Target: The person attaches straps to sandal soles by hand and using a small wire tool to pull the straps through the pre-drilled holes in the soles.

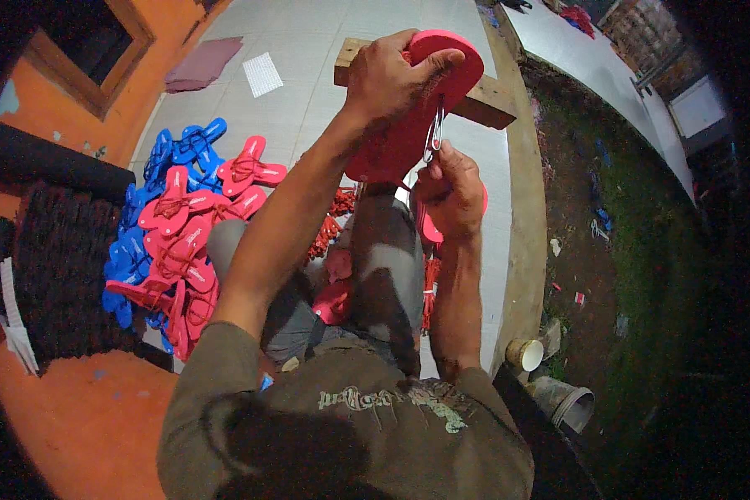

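My left hand (383, 77) grips a red flip-flop sole (457, 73) near its rounded upper end, the thumb pressed on the face and the fingers behind. The sole is held up, tilted, in front of a wooden beam. My right hand (453, 193), just below, is closed on a slim shiny metal tool (435, 133). The tool's upper tip meets the sole near its middle; whether it passes through I cannot tell. Behind my right hand, another red sandal (429, 227) shows in part.
A pile of red sandals (183, 242) and blue sandals (132, 258) lies left of my legs. Red straps (429, 292) lie by my right leg. The wooden beam (483, 104) stands ahead. Black stacked sheets (67, 258) line the left wall. A white cup (525, 355) sits at right.
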### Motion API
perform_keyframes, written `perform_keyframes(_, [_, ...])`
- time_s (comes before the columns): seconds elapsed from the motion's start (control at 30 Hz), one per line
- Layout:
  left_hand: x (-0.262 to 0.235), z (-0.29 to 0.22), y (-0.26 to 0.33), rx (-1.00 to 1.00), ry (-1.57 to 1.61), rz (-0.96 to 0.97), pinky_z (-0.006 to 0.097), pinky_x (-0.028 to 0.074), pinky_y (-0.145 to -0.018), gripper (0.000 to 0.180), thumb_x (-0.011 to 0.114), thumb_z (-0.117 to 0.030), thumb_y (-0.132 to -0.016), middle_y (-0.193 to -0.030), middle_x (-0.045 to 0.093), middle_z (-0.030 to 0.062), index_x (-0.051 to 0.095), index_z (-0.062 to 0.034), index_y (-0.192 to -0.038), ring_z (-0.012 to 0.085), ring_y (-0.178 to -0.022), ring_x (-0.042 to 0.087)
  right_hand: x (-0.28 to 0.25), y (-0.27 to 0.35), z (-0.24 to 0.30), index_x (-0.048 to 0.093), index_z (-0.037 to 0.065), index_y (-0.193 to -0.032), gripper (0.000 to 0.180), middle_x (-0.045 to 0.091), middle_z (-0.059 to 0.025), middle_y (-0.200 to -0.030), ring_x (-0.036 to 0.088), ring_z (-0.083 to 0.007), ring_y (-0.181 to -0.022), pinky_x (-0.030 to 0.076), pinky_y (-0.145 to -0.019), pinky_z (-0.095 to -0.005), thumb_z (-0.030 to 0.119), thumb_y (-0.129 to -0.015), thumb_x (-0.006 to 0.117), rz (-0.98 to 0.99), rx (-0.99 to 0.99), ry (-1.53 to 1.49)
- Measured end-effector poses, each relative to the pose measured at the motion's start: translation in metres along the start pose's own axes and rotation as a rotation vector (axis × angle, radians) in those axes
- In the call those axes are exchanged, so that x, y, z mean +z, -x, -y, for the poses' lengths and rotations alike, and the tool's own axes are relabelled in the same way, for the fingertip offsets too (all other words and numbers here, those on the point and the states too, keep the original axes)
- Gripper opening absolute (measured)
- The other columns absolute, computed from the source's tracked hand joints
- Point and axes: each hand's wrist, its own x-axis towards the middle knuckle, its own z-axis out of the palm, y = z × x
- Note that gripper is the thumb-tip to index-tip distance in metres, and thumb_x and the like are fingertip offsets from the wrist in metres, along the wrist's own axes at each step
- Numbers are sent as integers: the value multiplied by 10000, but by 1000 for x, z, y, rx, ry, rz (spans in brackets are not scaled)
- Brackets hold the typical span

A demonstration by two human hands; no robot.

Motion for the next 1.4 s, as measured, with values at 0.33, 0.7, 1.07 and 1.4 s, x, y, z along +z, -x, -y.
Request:
perform_keyframes(0.33, [-4, -3, 35, -25, 757, 112, 213, 446, -569, 317, 615, -320, -798, -734, 599, 26, 600, -7, -849, 75, -656, 534, 27, -10, 31, 548, 5, -988, 260, 576, -93, -912, 512, -115, -850, 426, -696, -231, 226, -851, 550, -408, -537, 569])
perform_keyframes(0.7, [-18, -28, 112, 476, 468, -92, 275, 426, -665, 357, 545, -340, -824, -815, 573, 80, 564, 10, -892, 177, -745, 535, 4, 107, -17, 542, -2, -965, 324, 584, -94, -864, 533, -202, -772, 403, -744, -354, 295, -878, 446, -110, -716, 740])
perform_keyframes(1.07, [-7, -1, 124, 207, 336, 44, 295, 440, -697, 259, 592, -195, -766, -838, 555, 107, 612, -34, -969, 232, -764, 548, -5, 53, 12, 496, -6, -962, 409, 574, -119, -932, 569, -215, -864, 461, -775, -350, 266, -726, 688, -127, -347, 483])
perform_keyframes(1.4, [-6, 6, 90, 415, 366, -36, 271, 463, -522, 269, 584, -229, -812, -808, 615, 129, 618, 25, -894, 207, -666, 606, -1, -5, 32, 495, 56, -760, 137, 622, -120, -771, 597, -258, -720, 478, -658, -358, 175, -749, 563, 82, -944, 705])
